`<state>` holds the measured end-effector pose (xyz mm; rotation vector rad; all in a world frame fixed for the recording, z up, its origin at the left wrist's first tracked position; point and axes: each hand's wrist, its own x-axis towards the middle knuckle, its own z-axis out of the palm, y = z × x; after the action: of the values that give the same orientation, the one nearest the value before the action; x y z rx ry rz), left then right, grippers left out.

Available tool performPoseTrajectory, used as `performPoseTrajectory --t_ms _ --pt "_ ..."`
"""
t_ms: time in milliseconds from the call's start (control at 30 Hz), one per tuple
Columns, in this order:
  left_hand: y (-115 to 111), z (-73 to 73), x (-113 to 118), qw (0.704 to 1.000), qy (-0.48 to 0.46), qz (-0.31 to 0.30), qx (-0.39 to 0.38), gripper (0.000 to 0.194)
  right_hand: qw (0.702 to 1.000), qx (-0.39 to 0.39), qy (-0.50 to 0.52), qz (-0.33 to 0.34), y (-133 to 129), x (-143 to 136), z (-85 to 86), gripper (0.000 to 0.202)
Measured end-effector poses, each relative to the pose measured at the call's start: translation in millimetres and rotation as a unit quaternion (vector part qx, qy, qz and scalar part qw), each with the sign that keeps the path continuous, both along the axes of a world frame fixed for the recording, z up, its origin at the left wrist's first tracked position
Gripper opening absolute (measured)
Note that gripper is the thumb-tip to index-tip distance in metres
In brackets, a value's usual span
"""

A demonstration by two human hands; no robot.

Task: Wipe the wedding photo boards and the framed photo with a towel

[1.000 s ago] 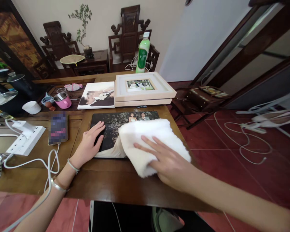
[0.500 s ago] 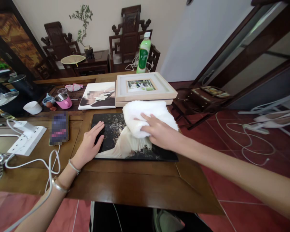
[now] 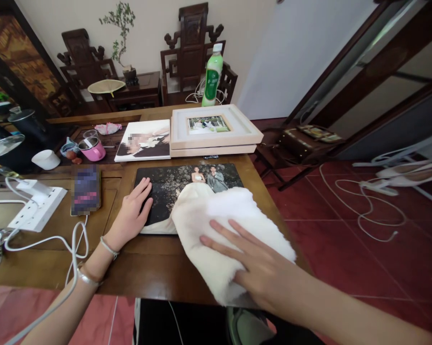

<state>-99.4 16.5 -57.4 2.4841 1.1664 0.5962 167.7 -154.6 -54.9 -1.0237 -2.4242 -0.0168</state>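
Note:
A dark photo panel (image 3: 161, 184) showing a couple lies flat on the wooden table (image 3: 140, 268). My left hand (image 3: 131, 213) rests on its left edge with the fingers stretched out. A fluffy white cloth (image 3: 233, 211) covers the panel's lower right part and reaches toward the table's front edge. On top of the cloth lies my right hand (image 3: 246, 254), fingers spread, the thumb partly hidden by the cloth's fold.
Behind the panel are stacked pale frames (image 3: 244, 127), a white-edged photo board (image 3: 144, 141) and a green bottle (image 3: 212, 76). To the left stand a phone (image 3: 86, 189), a power strip (image 3: 39, 208) with loose cables, a pink cup (image 3: 93, 149) and a white cup (image 3: 46, 159).
My right hand and the cloth have moved down toward the front edge, uncovering the couple at the panel's top. The right fingers are more spread now. My left hand has stayed on the panel.

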Motion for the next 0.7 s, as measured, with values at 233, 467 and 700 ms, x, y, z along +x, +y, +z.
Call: performPoseTrajectory --t_ms 233,467,700 --pt "7 0.2 -8 0.999 0.001 -0.021 -0.026 0.047 0.989 -0.105 -0.093 -0.047 87 27 19.0 0.045" --pt "7 -3.1 -6 0.999 -0.029 -0.015 -0.026 0.047 0.984 -0.111 -0.103 -0.089 141 46 20.7 0.052" --pt "3 -2.3 -3 0.999 -0.024 0.007 -0.028 0.047 0.99 -0.079 -0.085 -0.084 101 32 8.0 0.048"
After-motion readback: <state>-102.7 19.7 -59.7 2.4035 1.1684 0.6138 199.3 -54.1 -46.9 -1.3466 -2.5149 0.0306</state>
